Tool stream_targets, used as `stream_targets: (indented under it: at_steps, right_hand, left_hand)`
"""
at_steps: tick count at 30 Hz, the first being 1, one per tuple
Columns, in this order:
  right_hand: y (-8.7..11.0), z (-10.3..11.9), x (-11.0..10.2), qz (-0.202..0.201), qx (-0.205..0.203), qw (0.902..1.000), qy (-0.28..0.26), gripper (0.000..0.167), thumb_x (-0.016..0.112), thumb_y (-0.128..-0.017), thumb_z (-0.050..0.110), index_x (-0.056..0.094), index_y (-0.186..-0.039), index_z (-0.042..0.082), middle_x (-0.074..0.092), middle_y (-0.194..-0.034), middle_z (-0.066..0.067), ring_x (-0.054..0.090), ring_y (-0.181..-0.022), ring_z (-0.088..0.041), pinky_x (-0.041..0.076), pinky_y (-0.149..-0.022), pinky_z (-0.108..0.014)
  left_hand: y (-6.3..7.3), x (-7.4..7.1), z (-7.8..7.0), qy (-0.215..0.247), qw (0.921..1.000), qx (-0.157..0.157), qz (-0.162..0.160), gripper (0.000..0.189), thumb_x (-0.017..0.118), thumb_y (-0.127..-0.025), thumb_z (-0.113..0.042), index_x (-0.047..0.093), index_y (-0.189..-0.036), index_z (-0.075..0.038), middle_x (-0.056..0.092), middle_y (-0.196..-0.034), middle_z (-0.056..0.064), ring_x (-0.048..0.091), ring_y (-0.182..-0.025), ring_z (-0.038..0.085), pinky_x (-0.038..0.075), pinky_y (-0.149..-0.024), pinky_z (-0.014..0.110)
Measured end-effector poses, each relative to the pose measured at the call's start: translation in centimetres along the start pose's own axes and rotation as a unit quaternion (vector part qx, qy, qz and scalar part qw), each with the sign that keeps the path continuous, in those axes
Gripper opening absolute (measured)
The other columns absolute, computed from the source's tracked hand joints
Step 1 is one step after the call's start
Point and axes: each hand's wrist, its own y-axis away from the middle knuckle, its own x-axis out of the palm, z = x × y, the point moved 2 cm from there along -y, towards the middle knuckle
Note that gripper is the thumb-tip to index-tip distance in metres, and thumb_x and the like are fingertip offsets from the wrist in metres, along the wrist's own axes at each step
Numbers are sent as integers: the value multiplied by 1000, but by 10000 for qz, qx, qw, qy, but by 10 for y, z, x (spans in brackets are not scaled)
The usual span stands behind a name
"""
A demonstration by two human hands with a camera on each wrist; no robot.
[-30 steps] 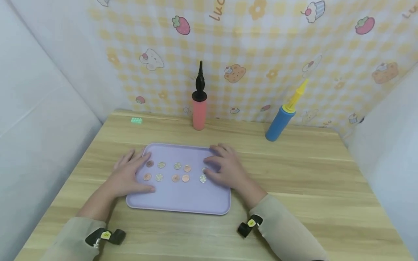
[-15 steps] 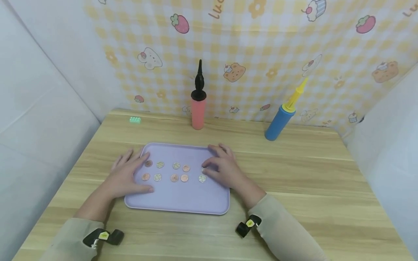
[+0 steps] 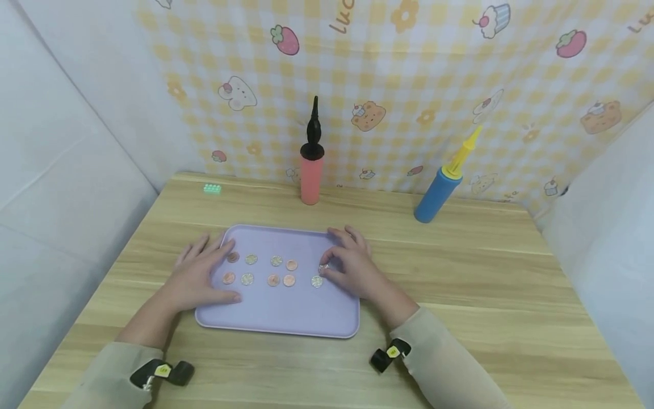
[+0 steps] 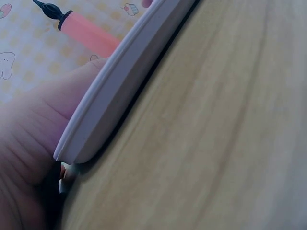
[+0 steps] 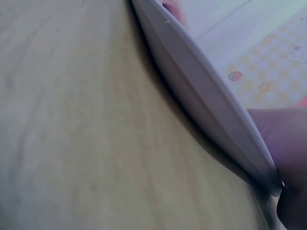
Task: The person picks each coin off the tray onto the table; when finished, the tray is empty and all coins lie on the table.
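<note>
A lilac tray (image 3: 278,318) lies on the table, with silver and copper-coloured coins set out on it in two rows. My left hand (image 3: 194,281) rests over the tray's left edge, thumb and fingers spread around the leftmost coins. At the right side, my right hand (image 3: 355,267) pinches a silver coin (image 3: 323,267) between thumb and forefinger. Just below that coin, another silver coin (image 3: 317,282) lies flat. Both wrist views show the tray's outer wall (image 4: 110,91) close up with part of each hand, and the coins are hidden there.
A pink balloon pump (image 3: 310,179) with a black nozzle stands upright behind the tray. Farther right, a blue pump (image 3: 436,196) with a yellow nozzle stands near the checked backdrop. A small mint-green toy brick (image 3: 212,188) sits at the table's back left.
My right thumb and forefinger have closed on the silver coin, which now shows more clearly between the fingertips and sits slightly to the right. The left hand stays in place.
</note>
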Motion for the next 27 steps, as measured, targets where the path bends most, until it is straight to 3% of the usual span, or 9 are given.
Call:
stream_targets:
  at_steps: [4,8,12,20,27]
  right_hand:
    - [2,1,2,-200,-552,9981,188,16,89,-89,23,75,-94,26,73,-127,3,44,-145,-38,15,-120,-68]
    - [4,3,2,-415,-1077,9926,387,11,88,-90,20,81,-97,26,78,-103,11,60,-128,-27,22,-117,-69]
    - [5,1,4,-743,-1248,9890,281,16,89,-89,17,85,-103,23,80,-105,8,63,-119,-23,27,-114,-68]
    - [7,-6,4,-1297,-826,9854,-723,26,92,-84,9,86,-109,13,82,-104,3,68,-109,-21,34,-109,-56]
    - [5,-8,3,-1497,-645,9827,-880,21,89,-87,8,87,-106,16,82,-101,5,70,-104,-18,37,-107,-54]
  left_hand:
    - [-1,1,-1,-22,10000,-11,45,128,92,-70,-66,36,-164,0,24,-173,23,8,-157,59,-3,-123,73]
    - [0,1,-2,-32,10000,-61,64,135,93,-69,-66,29,-166,3,24,-173,23,7,-157,58,-4,-123,72]
    - [0,-1,-4,-22,9999,-83,60,137,92,-69,-66,26,-167,3,24,-173,24,7,-157,58,-6,-123,72]
    - [-1,0,-1,-12,10000,-75,29,138,93,-69,-65,24,-167,3,22,-174,22,7,-157,58,-6,-123,72]
    - [-1,1,0,-34,10000,-54,-4,137,93,-69,-65,25,-167,3,23,-174,22,7,-158,57,-5,-123,72]
